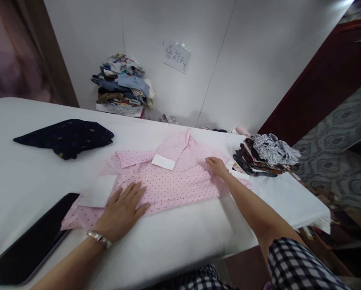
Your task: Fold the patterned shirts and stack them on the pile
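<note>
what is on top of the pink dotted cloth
On the pink dotted cloth are the left hand, laid flat, the right hand and a small white rectangle. A larger white piece shows beside the left hand. What lies beneath them is hidden.

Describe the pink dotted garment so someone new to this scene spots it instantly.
Start at the white table by the wall. On it, between the navy cloth and the stack topped with black-and-white fabric, lies the garment, the person's left hand flat on it and right hand farther along it. Unlike both neighbours, it is pale pink with small dark dots.
</note>
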The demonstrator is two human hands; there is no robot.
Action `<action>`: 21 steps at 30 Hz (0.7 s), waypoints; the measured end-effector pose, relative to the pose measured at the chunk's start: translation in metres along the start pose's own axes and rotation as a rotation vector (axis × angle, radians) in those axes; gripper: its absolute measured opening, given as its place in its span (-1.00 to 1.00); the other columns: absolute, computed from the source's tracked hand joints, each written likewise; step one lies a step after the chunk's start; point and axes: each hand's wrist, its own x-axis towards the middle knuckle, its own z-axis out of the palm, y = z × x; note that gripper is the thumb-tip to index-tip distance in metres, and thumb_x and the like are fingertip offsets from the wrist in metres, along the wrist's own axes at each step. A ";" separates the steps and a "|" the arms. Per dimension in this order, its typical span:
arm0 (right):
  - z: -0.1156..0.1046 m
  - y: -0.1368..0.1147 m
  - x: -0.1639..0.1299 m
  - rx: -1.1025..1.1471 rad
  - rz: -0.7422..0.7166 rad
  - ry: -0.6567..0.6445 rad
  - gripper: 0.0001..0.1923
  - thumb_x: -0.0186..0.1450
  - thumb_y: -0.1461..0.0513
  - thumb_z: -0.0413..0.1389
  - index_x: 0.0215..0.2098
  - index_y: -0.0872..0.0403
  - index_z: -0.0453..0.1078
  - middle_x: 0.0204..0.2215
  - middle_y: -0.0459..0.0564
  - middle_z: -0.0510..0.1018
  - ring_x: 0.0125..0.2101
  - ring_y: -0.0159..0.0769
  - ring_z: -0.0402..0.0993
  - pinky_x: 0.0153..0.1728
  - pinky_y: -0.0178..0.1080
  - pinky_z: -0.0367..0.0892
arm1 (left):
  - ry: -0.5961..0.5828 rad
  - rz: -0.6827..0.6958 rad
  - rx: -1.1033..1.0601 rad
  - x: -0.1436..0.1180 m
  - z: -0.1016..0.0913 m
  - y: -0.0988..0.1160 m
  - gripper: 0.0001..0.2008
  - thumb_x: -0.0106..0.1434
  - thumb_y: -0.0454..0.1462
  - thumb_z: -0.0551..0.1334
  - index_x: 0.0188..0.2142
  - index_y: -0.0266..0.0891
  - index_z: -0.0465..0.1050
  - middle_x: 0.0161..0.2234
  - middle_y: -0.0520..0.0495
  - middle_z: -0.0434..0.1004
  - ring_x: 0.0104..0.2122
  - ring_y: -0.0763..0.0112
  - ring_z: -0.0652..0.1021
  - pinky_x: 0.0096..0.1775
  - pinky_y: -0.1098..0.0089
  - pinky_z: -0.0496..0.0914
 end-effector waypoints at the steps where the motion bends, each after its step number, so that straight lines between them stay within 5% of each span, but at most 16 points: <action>1: -0.004 -0.002 -0.008 -0.008 -0.027 0.066 -0.48 0.32 -0.06 -0.11 -0.09 0.10 0.48 -0.10 0.13 0.56 -0.08 -0.12 0.44 -0.07 -0.14 0.30 | 0.009 0.004 -0.007 0.000 0.001 -0.001 -0.38 0.33 0.08 -0.08 0.22 -0.18 0.29 0.31 -0.15 0.19 0.31 0.09 0.17 0.28 -0.05 0.04; 4: -0.005 -0.004 -0.036 -0.119 -0.196 0.070 -0.40 0.39 -0.07 -0.18 0.22 0.05 0.29 0.25 0.11 0.30 0.27 -0.13 0.12 0.23 -0.06 0.02 | 0.035 0.007 -0.025 0.000 0.005 -0.002 -0.38 0.33 0.09 -0.06 0.22 -0.18 0.30 0.31 -0.15 0.20 0.31 0.07 0.18 0.28 -0.07 0.04; 9: 0.017 0.008 -0.062 -0.403 -0.216 -0.395 -0.26 0.37 -0.15 -0.17 0.40 -0.02 -0.04 0.40 0.00 -0.13 0.39 -0.13 -0.28 0.32 0.09 -0.34 | 0.033 -0.005 -0.013 -0.001 0.006 -0.002 -0.39 0.33 0.07 -0.05 0.23 -0.16 0.30 0.31 -0.14 0.19 0.31 0.11 0.18 0.28 -0.03 0.03; 14: 0.029 0.018 -0.056 -0.465 -0.212 -0.395 -0.24 0.38 -0.16 -0.23 0.41 0.02 -0.10 0.41 0.01 -0.20 0.39 -0.13 -0.35 0.33 0.09 -0.34 | 0.024 -0.015 0.001 -0.002 0.002 0.000 -0.42 0.34 0.07 -0.02 0.22 -0.14 0.31 0.30 -0.13 0.21 0.30 0.11 0.21 0.27 -0.02 0.06; 21: 0.018 0.016 -0.050 -0.368 -0.212 -0.324 -0.35 0.41 -0.11 -0.27 0.39 -0.10 -0.03 0.40 -0.05 -0.13 0.39 -0.10 -0.31 0.32 0.12 -0.29 | 0.057 -0.018 0.030 -0.006 0.005 -0.007 -0.42 0.32 0.07 0.03 0.22 -0.13 0.29 0.28 -0.14 0.25 0.28 0.11 0.24 0.25 0.02 0.13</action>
